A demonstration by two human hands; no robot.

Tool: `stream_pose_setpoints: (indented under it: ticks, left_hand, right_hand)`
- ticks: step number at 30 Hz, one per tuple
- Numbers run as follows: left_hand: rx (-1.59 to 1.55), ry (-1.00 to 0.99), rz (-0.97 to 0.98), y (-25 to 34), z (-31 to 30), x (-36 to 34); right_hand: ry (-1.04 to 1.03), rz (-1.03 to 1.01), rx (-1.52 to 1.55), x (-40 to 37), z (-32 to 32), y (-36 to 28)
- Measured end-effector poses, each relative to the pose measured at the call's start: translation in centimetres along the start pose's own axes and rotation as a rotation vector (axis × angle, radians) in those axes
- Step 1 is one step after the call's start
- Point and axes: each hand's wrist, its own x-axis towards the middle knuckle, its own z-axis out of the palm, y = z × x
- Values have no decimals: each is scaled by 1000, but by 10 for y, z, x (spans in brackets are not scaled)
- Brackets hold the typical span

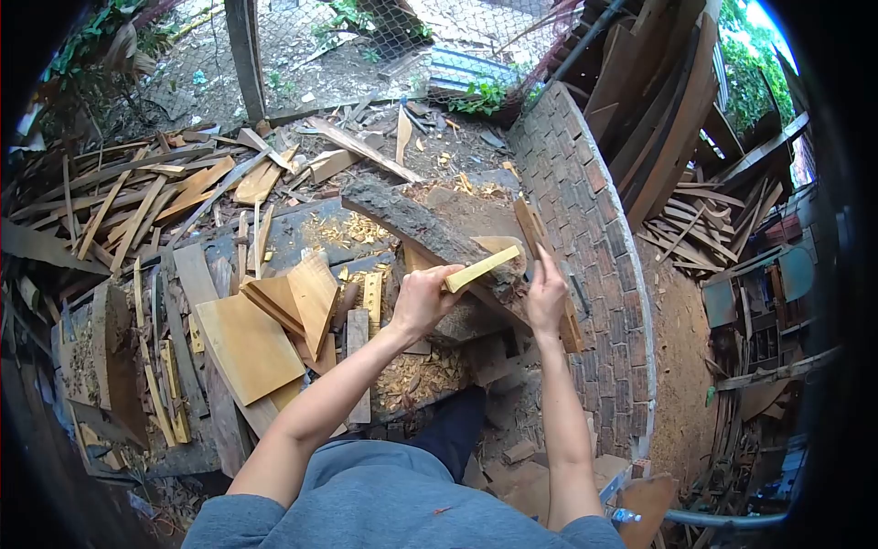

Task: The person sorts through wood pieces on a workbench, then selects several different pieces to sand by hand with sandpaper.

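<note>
Pinched in my left hand [425, 300] is a short, pale yellow strip of wood [485, 268], angled up to the right. Its far end comes close to my right hand [547, 295], which is raised with curled fingers; what it grips, if anything, is hidden. Beneath both hands lies a thick, rough, grey-brown slab of wood [402, 212], slanting down to the right. Just beyond my right hand, a brown plank [529, 229] stands along the brick wall's side. A rounded light piece of wood [498, 243] shows behind the strip.
Left of me, flat boards [249, 343] and narrow sticks [169, 384] lie on a worktop strewn with wood chips [412, 380]. A low brick wall [585, 229] runs along the right. Scrap wood [137, 201] is heaped at the back left, near a wire fence [366, 46].
</note>
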Motion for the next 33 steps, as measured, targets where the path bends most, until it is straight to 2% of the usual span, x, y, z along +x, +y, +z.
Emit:
stream_pose_setpoints:
  ticks: [2,3,5,7,9,11,12,14,15,17,18,20,21,23,24,26,27,29,30,31,33]
  left_hand:
    - [105,-53,85,4,2,4]
    - [96,-72,61,10,2,5]
    - [95,-78,40,15,2,7]
    - [139,-118,17,11,2,7]
    - [159,-105,-10,7,-4,3]
    - [144,-135,-1,-2,-1,-3]
    - [114,-151,-52,-3,1,-3]
    - [57,-81,26,10,-1,0]
    - [77,-70,38,9,-2,0]
    - [108,-83,19,8,-1,7]
    - [131,-108,5,7,0,9]
    - [137,-148,-25,7,-10,11]
    - [143,-194,-64,5,-14,7]
    - [89,-182,-27,-11,-9,-1]
    - [111,-177,-36,-7,-10,0]
    - [110,-158,-16,3,-10,1]
    - [112,-156,-17,8,-11,3]
    - [136,-114,120,17,-7,8]
    - [155,-141,86,16,-4,13]
    - [161,-127,38,14,-3,14]
    - [137,-206,-99,7,-11,15]
  right_hand:
    - [-50,-263,-188,2,6,8]
    - [-119,-255,-203,1,13,9]
    - [-225,-79,-100,-16,24,-7]
    - [-179,-289,17,-46,25,-52]
    - [-265,-248,264,-59,3,-103]
    - [-289,-253,313,-58,3,-96]
    - [-269,-342,154,-51,10,-72]
    - [-182,-462,-166,-33,20,-23]
    - [-135,-467,-226,-23,20,-16]
    - [-187,-272,-201,-25,24,-21]
    - [-214,-257,-56,-33,21,-44]
    - [-224,-285,176,-55,10,-107]
    - [-242,-312,271,-60,1,-125]
    - [-244,-338,357,-60,-3,-138]
    - [-239,-381,236,-58,5,-119]
    - [-198,-477,-57,-46,28,-36]
    - [-160,-434,-210,-40,24,-12]
    - [-136,-302,-228,-31,16,-3]
    - [-143,-220,-235,-33,16,-18]
    - [-237,-160,-74,-39,14,-35]
    - [-157,-409,41,-64,18,-73]
